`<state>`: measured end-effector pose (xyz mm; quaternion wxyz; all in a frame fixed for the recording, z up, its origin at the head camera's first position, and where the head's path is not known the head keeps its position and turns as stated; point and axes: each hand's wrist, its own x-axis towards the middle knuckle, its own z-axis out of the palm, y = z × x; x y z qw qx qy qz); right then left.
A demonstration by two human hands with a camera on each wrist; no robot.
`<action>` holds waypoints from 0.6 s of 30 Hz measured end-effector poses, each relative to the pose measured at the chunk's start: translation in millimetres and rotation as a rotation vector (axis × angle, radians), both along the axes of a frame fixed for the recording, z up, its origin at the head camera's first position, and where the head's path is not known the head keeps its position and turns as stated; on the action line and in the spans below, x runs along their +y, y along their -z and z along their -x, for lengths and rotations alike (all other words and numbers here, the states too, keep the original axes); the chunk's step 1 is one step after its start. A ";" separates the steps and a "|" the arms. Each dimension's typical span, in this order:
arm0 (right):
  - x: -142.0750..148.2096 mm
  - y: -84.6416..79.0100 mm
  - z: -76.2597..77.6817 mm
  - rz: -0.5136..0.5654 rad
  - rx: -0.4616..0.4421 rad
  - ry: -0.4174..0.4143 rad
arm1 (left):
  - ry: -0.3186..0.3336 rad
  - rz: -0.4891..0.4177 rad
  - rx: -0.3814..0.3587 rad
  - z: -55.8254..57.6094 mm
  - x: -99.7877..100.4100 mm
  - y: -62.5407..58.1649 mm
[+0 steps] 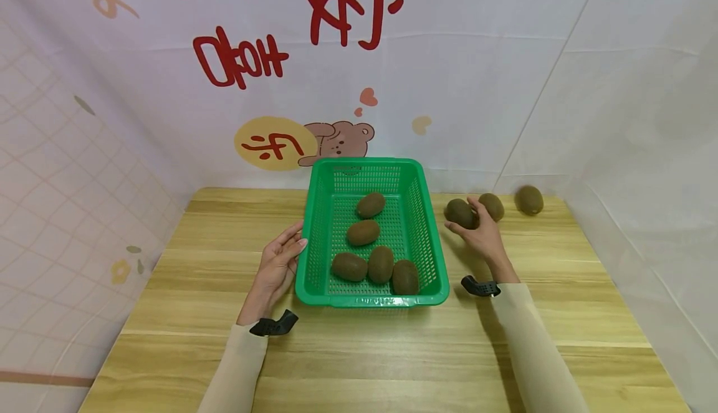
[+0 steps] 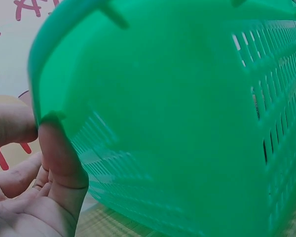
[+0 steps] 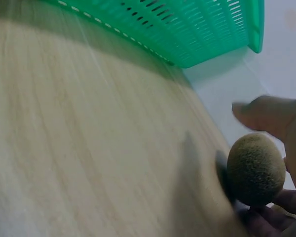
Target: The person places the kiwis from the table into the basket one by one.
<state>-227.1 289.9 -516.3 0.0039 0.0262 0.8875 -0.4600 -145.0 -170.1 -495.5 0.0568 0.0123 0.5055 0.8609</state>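
A green plastic basket (image 1: pixel 371 301) stands on the table with several brown kiwis inside, among them one kiwi (image 1: pixel 371 205) near its far end. My left hand (image 1: pixel 278 261) is at the basket's left side; in the left wrist view its thumb (image 2: pixel 61 158) and a finger meet at the rim. To the basket's right, my right hand (image 1: pixel 481 233) reaches around a kiwi (image 1: pixel 460 213) lying on the table. The right wrist view shows the thumb (image 3: pixel 264 112) raised apart from that kiwi (image 3: pixel 255 169), with the other fingers behind it.
A second kiwi (image 1: pixel 492 207) lies just past my right fingers, and a third kiwi (image 1: pixel 529 200) sits farther right near the table's back edge. Behind the wooden table (image 1: pixel 359 357) hangs a white printed cloth (image 1: pixel 477 58). Similar pale cloth covers both sides.
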 end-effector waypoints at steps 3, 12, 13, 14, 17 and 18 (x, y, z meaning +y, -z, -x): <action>-0.2 2.5 2.7 -0.009 0.005 0.018 | 0.001 -0.002 -0.001 0.2 -0.4 -0.7; -0.2 5.9 3.8 0.001 0.103 0.085 | 0.006 -0.006 -0.016 0.4 -0.1 -2.9; -0.2 5.7 3.7 0.005 0.105 0.086 | 0.008 -0.005 -0.017 0.2 -0.2 -3.3; 0.0 5.6 3.6 0.008 0.105 0.085 | 0.008 -0.004 -0.016 0.0 -0.1 -3.7; 0.5 4.8 3.3 0.017 0.100 0.082 | 0.010 -0.005 -0.018 -0.7 0.0 -4.8; 0.8 4.7 3.2 0.017 0.099 0.082 | 0.012 -0.005 -0.018 -0.8 -0.1 -4.7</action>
